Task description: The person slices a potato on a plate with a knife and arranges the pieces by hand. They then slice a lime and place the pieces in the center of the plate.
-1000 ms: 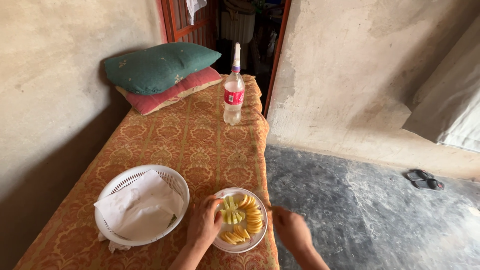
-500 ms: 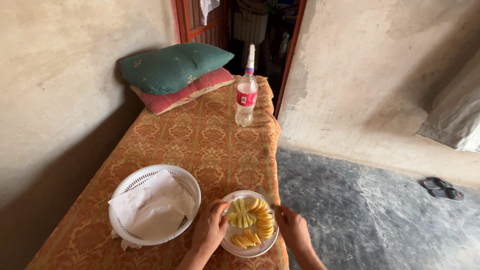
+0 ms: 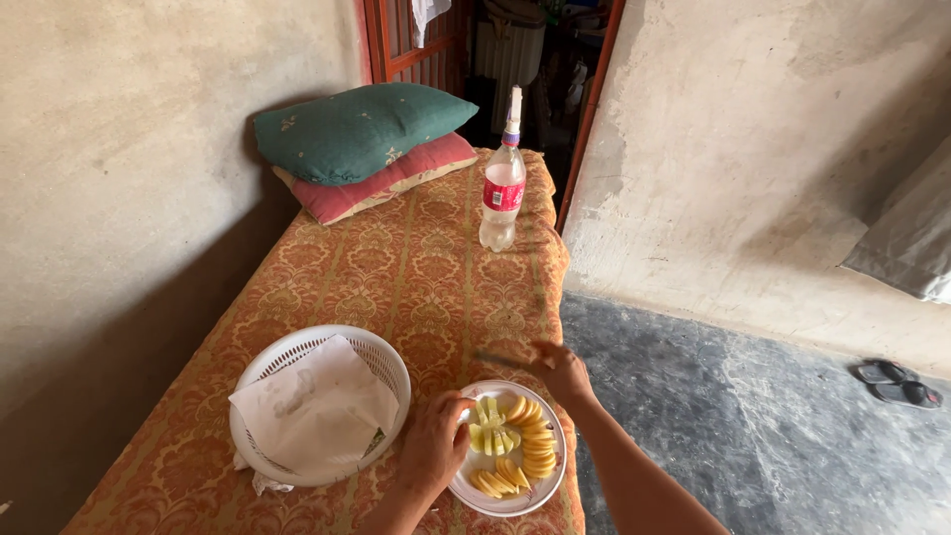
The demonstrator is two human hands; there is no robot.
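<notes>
A white plate with yellow fruit slices fanned on it sits at the near right corner of the bed. My left hand grips the plate's left rim, thumb by the slices. My right hand is raised just beyond the plate's far edge. It is closed on a thin dark item that points left; it is blurred and looks like a knife.
The bed has an orange patterned cover. A white plastic basket holding a white cloth stands left of the plate. A plastic bottle stands at the far right edge, beside two stacked pillows. Sandals lie on the grey floor.
My right hand has lifted from beside the plate's right rim and moved away over its far edge with the thin item. My left hand stays on the plate. The view shifted left.
</notes>
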